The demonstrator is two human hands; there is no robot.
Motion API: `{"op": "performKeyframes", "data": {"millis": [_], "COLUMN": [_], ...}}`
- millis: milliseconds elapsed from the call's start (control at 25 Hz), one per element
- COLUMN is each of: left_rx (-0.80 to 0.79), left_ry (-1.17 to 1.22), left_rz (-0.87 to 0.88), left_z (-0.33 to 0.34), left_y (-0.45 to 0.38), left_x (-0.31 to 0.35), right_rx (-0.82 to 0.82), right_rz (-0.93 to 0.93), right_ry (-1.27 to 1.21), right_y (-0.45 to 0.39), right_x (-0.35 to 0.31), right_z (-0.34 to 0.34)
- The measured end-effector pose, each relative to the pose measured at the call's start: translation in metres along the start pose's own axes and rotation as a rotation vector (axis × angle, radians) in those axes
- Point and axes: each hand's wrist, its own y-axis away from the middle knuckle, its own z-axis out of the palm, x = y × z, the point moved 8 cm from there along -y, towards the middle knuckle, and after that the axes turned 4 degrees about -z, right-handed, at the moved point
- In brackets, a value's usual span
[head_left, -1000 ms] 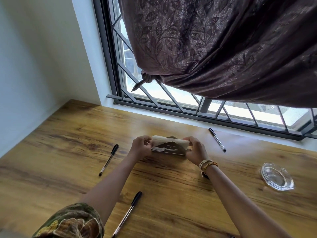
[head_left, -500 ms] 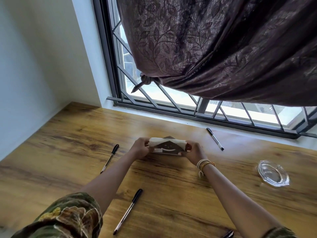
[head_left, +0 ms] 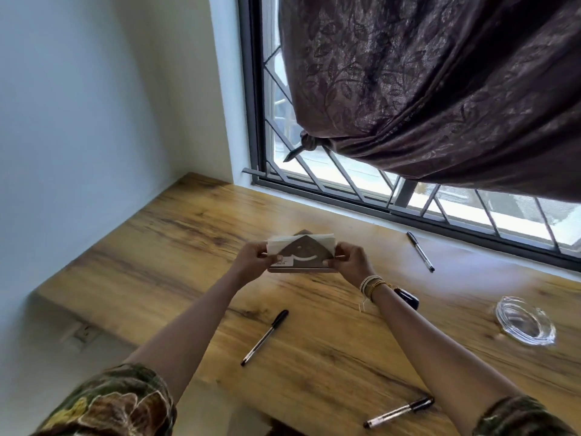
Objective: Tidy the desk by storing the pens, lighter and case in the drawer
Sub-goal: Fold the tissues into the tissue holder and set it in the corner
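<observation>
Gripping a small brown holder from both ends, the left hand and the right hand keep it near the middle of the wooden bench. The fingers of each hand are curled round its end, thumbs on the near face. The holder has a triangular front with a pale curved mark on it and a white label at its lower left corner; white paper napkins stand out of it on both sides of the peak. Its flat base looks to be at or just above the bench top; I cannot tell whether it touches.

One black-capped pen lies on the bench between the two forearms, slanted, cap pointing away. A second pen lies near the front edge, under the right forearm. A third pen lies well to the right of the holder, close to the window frame. A small dark object sits just beyond the right wrist, partly hidden by it. A clear glass ashtray rests far right. A patterned brown curtain, knotted, hangs over the window.
</observation>
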Motion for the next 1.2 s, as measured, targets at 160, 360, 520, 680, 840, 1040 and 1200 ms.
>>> {"op": "performKeyframes", "data": {"millis": [160,360,520,680,840,1040,1200], "left_rx": [0.127,0.261,0.338,0.402,0.486,0.592,0.636], "left_ry": [-0.016,0.000,0.021,-0.012,-0.064,-0.097,-0.070], "left_rz": [-0.091,-0.200,-0.215,-0.218,-0.251,-0.344,-0.351], "left_z": [-0.044,-0.108,-0.165,-0.227,-0.294,-0.337,-0.343], "left_y": [0.035,0.049,0.028,-0.013,-0.060,-0.102,-0.136], "left_x": [-0.020,-0.057,-0.085,-0.108,-0.125,-0.149,-0.160], "right_rx": [-0.088,-0.148,-0.133,-0.110,-0.117,-0.146,-0.242], "right_rz": [-0.057,-0.073,-0.033,0.011,0.100,0.195,0.175], "right_ry": [-0.017,-0.020,-0.071,-0.068,-0.032,0.018,0.232], "right_y": [0.000,-0.020,-0.062,-0.121,-0.178,-0.220,-0.241], "right_x": [-0.038,-0.079,-0.100,-0.130,-0.145,-0.143,-0.126], "right_z": [0.041,0.100,0.158,0.218,0.280,0.327,0.356]}}
